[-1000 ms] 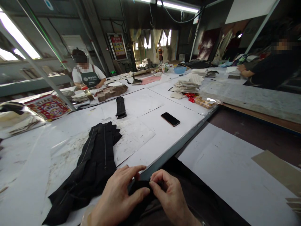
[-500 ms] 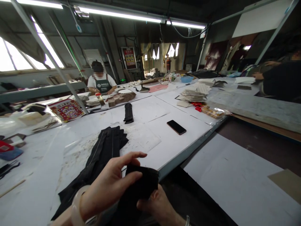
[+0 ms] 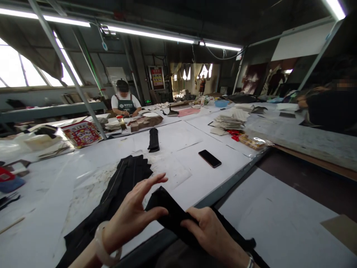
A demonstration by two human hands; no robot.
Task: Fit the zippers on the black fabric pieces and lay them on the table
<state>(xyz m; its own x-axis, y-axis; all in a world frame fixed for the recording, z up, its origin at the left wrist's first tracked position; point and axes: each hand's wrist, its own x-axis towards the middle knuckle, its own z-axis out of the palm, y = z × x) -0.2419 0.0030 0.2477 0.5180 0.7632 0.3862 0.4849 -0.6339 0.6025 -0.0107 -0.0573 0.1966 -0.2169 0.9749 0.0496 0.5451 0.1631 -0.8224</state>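
A folded black fabric piece lies across the white table's near edge. My right hand grips it from the right, fingers pressed onto the cloth. My left hand, with a pale bangle on the wrist, pinches the piece's left end with thumb and lower fingers while the index finger sticks out. Just left of my hands a pile of black zippered fabric pieces stretches along the table.
A black phone and a small black fabric roll lie further out on the table. Paper stacks, a colourful box and packets sit beyond. A person in an apron works at the far side; another person sits right.
The black piece has come up from my lap onto the table edge and is stretched out longer. My right hand now grips it from above. The view has tilted upward.
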